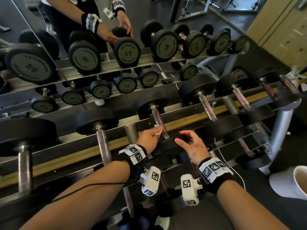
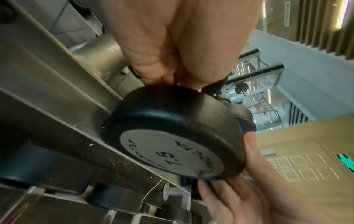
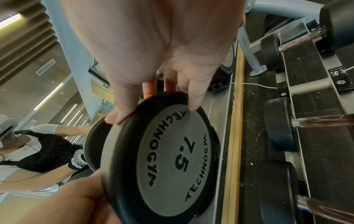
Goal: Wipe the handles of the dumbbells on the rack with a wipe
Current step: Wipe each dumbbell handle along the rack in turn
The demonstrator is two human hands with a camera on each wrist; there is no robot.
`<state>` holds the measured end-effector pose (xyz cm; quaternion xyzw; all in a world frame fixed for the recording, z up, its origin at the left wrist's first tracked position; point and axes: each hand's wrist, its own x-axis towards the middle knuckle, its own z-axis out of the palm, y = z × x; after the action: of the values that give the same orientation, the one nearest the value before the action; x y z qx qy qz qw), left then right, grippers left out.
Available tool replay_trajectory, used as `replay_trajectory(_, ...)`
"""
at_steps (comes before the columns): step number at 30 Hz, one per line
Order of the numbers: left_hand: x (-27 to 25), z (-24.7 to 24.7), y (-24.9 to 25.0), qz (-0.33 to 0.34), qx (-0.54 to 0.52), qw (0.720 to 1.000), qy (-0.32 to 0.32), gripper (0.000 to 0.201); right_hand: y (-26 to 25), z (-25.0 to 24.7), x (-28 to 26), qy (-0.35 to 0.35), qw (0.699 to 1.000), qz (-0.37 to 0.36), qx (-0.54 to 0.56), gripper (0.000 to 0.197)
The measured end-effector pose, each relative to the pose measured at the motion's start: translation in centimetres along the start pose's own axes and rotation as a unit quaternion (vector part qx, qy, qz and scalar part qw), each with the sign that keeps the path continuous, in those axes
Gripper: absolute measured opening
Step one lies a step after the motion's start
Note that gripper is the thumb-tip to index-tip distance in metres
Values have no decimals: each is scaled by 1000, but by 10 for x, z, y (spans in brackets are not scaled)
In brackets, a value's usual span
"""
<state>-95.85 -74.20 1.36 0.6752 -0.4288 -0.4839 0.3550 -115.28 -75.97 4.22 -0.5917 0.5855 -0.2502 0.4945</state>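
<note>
A 7.5 dumbbell lies on the top tier of the rack [image 1: 69, 151], its handle [image 1: 157, 118] pointing away from me. My left hand [image 1: 155, 132] pinches a small white wipe [image 1: 158, 130] against the left side of the handle's near end. My right hand [image 1: 181, 137] curls over the near black head [image 1: 167, 144]. In the right wrist view the thumb [image 3: 114, 118] and a fingertip [image 3: 193, 104] grip the rim of that head [image 3: 172, 163]. The left wrist view shows the same head [image 2: 172, 136] with my left hand [image 2: 172, 78] curled behind it; the wipe is hidden there.
More dumbbells lie to either side on the top tier, a thick one [image 1: 103, 140] at the left and one [image 1: 207, 107] at the right. A lower tier [image 1: 129, 201] sits beneath my wrists. A mirror [image 1: 83, 60] backs the rack. A white container [image 1: 295, 181] stands on the floor at right.
</note>
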Motion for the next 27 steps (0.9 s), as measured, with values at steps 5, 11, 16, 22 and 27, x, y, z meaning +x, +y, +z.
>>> replay_trajectory(5,-4,-9,9,-34,43,997,-56,27,1,0,1,-2,1000,1,6,41)
replay_trajectory(11,1,-24,24,0,232,963,-134,33,0,0,1,-7,1000,6,3,42)
replay_trajectory(16,3,-30,10,-66,-34,994,-86,23,-1,0,-1,-11,1000,9,12,42)
replay_trajectory(22,11,-33,5,-39,-237,965,111,31,-1,0,0,-14,1000,8,20,44)
replay_trajectory(27,6,7,13,-77,-305,949,32,24,2,1,2,-6,1000,7,22,45)
